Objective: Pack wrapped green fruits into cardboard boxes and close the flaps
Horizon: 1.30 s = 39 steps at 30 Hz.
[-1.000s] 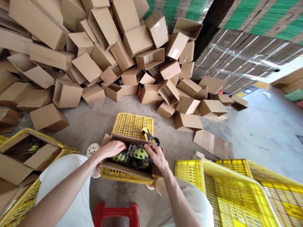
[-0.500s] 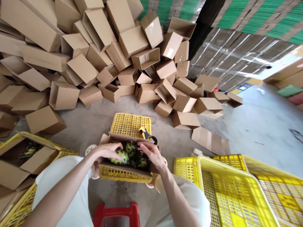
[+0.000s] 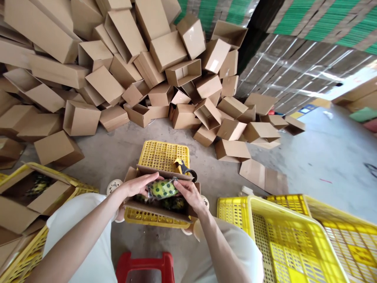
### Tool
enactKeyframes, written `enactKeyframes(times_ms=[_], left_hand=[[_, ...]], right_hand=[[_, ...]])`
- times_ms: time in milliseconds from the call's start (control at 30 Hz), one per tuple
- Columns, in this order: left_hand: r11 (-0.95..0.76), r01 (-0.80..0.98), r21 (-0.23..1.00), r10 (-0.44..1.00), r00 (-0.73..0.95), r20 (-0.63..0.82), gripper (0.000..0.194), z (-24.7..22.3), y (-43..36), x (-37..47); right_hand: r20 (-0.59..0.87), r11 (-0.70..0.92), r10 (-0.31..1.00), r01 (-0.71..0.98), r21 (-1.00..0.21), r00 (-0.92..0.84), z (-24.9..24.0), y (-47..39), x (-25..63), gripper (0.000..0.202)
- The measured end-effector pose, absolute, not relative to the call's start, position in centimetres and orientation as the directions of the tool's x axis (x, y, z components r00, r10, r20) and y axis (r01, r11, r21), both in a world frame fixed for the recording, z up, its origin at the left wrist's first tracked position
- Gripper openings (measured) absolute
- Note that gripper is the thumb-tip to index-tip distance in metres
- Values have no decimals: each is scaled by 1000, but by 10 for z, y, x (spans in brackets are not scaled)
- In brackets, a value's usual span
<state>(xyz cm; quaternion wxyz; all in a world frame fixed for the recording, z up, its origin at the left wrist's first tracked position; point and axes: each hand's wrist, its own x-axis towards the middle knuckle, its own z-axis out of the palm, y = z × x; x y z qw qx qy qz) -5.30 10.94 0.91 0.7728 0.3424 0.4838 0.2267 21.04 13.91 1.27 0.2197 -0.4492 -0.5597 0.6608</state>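
Note:
A green item with dark spots in clear plastic wrap (image 3: 163, 189) is held lengthwise over an open cardboard box (image 3: 173, 214). My left hand (image 3: 140, 185) is closed around its left end, with the fingertips partly hidden behind it. At the other end, my right hand (image 3: 188, 193) pinches the wrap between thumb and fingers. More wrapped green and dark items (image 3: 174, 203) lie inside the box, in shadow. The box rests on an upturned yellow plastic crate (image 3: 157, 152). On the crate's far side, by the box, lies a yellow and black tape dispenser (image 3: 182, 166).
Empty cardboard boxes (image 3: 167, 51) are heaped ahead. Yellow crates (image 3: 282, 236) stand on my right. To the left, another crate (image 3: 31, 251) carries an open box (image 3: 17, 210) with similar wrapped items. A red stool (image 3: 144, 264) is below me.
Both hands were over the items inside the box; now one wrapped green item is raised and turned sideways between them. The view has shifted slightly.

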Motion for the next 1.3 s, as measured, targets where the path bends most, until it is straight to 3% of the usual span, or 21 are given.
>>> enactKeyframes(times_ms=[167,300,433,700,800,833,933,1133,1300], left_hand=[[519,178,836,735,406,-543,81,15,108,-54],[526,159,836,764,343,-546,74,12,108,-51],[462,140,876,784,397,-477,64,10,111,-52],[522,90,848,771,375,-515,64,8,112,-47],[568,72,820,767,314,-560,66,5,111,-45],[581,80,810,759,305,-575,69,5,111,-45],[588,121,799,743,309,-594,80,10,109,-45],[265,276,924,826,429,-365,84,23,112,-47],[97,513,853,853,399,-337,58,12,115,-65]], right_hand=[[-290,-166,877,325,-931,-382,10,142,213,55],[-142,7,942,443,-896,-303,10,143,211,58],[-95,45,948,423,-905,-305,10,144,209,55],[-161,-30,891,300,-954,-425,15,141,216,51],[-142,-28,836,218,-975,-530,16,137,216,80],[-137,-22,824,211,-977,-550,16,136,215,82],[-204,-90,810,227,-970,-550,15,135,212,59],[-403,-344,776,211,-915,-486,11,134,209,64],[-450,-398,773,209,-893,-447,4,136,210,70]])
